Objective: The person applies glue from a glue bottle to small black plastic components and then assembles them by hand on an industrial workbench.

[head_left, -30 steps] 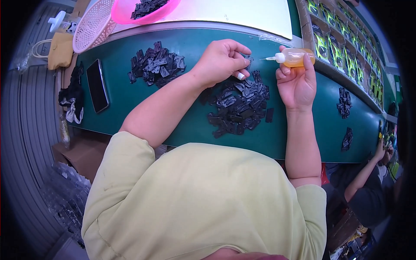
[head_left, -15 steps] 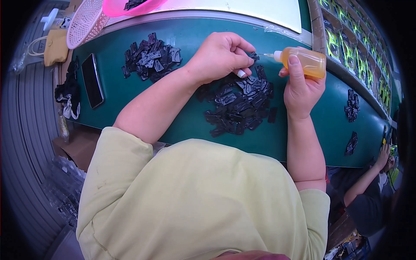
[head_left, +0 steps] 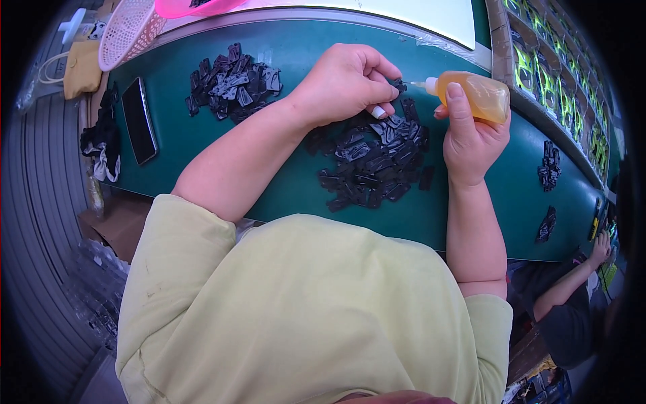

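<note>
Between thumb and fingers, my left hand (head_left: pixel 353 84) pinches a small black plastic part (head_left: pixel 400 85). A white wrap covers one of its fingertips. My right hand (head_left: pixel 471 145) grips a squeeze bottle (head_left: pixel 476 95) of amber liquid, tipped sideways. Its thin needle tip points left and meets the black part or stops just short of it; I cannot tell which. Below both hands a large pile of black plastic parts (head_left: pixel 377 161) lies on the green table (head_left: pixel 289 195). To the left sits another pile of similar parts (head_left: pixel 232 84).
A phone (head_left: pixel 139 122) lies at the left, near a black and white cloth (head_left: pixel 101 145). A pink basket (head_left: pixel 131 34) and a bright pink bowl (head_left: pixel 195 7) stand at the back. Cardboard trays (head_left: pixel 558 87) line the right; beyond two small part clusters (head_left: pixel 549 165) is a co-worker's arm (head_left: pixel 572 279).
The view has shifted slightly. My hands keep the same hold, with the bottle tip still at the black part. The co-worker's hand at the right has moved a little.
</note>
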A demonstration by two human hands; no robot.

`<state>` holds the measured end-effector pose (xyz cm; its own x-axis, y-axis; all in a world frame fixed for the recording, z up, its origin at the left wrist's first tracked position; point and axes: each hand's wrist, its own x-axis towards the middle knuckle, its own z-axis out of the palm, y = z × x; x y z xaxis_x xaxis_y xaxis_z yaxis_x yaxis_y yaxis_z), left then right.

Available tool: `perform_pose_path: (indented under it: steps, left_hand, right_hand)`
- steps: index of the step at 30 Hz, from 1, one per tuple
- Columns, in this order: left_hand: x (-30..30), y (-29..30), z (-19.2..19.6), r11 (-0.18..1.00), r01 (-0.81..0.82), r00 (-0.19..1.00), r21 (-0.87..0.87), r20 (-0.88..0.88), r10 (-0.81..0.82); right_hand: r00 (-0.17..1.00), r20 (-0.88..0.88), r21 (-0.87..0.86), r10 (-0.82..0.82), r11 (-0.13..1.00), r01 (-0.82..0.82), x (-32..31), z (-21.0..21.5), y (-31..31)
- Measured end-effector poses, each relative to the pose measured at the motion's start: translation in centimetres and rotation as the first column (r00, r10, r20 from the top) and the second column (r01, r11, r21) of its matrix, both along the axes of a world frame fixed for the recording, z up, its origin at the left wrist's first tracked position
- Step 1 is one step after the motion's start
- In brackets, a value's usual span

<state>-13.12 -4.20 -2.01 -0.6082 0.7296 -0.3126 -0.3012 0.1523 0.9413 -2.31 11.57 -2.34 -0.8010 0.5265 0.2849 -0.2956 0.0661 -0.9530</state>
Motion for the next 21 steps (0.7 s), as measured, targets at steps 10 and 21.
perform_pose_path:
  steps: [10, 21]
  left_hand:
    - [0.01, 0.05, -0.02, 1.0, 0.011, 1.0, -0.019, -0.025, -0.011]
    - [-0.09, -0.02, -0.05, 1.0, 0.011, 1.0, -0.009, -0.029, -0.011]
  right_hand:
    - [1.0, 0.001, 0.004, 0.002, 1.0, -0.002, -0.03, -0.09, 0.05]
    - [0.998, -0.018, -0.057, -0.053, 0.997, 0.051, -0.26, 0.06, 0.56]
